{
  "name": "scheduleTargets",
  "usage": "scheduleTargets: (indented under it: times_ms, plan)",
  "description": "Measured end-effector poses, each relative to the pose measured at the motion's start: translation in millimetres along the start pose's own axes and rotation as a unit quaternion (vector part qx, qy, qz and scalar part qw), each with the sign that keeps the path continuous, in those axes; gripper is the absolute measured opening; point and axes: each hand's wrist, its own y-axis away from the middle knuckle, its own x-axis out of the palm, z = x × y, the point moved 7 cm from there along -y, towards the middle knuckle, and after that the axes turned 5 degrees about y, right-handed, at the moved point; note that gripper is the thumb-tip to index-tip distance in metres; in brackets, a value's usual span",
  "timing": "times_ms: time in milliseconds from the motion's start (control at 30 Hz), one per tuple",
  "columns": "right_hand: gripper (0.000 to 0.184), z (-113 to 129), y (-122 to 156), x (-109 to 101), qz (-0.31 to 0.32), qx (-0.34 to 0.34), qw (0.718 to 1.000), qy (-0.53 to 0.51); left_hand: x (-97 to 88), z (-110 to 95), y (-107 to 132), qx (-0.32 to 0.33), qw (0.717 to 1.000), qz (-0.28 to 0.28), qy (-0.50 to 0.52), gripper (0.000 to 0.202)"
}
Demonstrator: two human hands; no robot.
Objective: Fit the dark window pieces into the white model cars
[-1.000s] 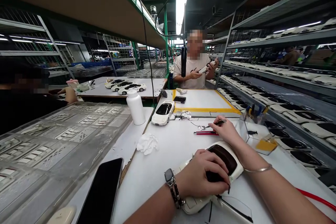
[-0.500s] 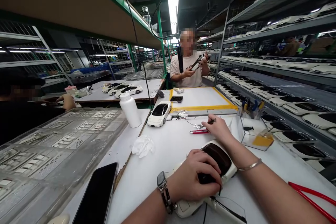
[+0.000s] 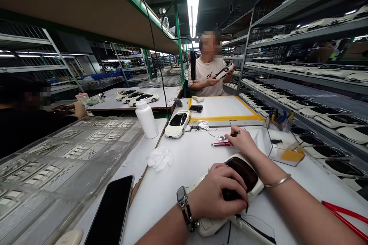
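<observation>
My L grip (image 3: 221,191), curled, holds white car (image 3: 245,169), prob. light, stiff, slippery, best taken by sides; R grip (image 3: 242,140) pinches dark item (image 3: 235,134).

Free passage: the bare strip of counter (image 3: 188,160) at centre, between the crumpled tissue (image 3: 160,158) and the left hand (image 3: 217,191). Obstructions: white bottle (image 3: 146,119) and parked model car (image 3: 178,123), above this strip; right forearm (image 3: 310,204), slanting to lower right; clear tool box (image 3: 283,149), right of centre.

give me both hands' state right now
Left hand: curled over a white model car; grip unclear.
Right hand: closed on a small dark item.
</observation>
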Motion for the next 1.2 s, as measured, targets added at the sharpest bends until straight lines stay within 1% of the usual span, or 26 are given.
scheduleTargets:
  times_ms: [200,400,500,633,833,1067,1200]
  plan:
    - [0.020,-0.7,0.2,-1.4,-0.005,0.002,1.000,0.002,-0.3,-0.5,-0.4,-0.008,1.000,0.005,-0.008,0.004]
    - [0.021,-1.4,-0.1,-1.9,-0.010,0.006,1.000,0.004,2.6,2.5,-1.2,-0.037,0.998,0.027,-0.038,0.005]
    - [0.022,-0.4,-0.6,-1.3,-0.007,0.006,1.000,0.008,2.0,2.7,-0.8,-0.029,0.999,0.019,-0.029,0.005]
    - [0.023,1.4,-1.0,-1.2,-0.004,0.003,1.000,0.012,0.8,-0.3,-0.5,0.000,1.000,0.006,-0.014,0.004]
    - [0.023,0.8,-1.2,-0.9,-0.002,0.005,1.000,0.012,2.5,1.3,-1.1,-0.026,0.998,0.020,-0.045,0.006]
    - [0.021,-0.6,-2.1,0.7,0.000,0.003,1.000,0.009,0.1,-2.1,0.0,0.017,1.000,0.000,-0.016,0.005]
    - [0.021,0.0,-1.8,0.5,0.003,0.006,1.000,0.009,-0.1,-1.2,0.4,0.015,1.000,-0.004,-0.008,0.005]
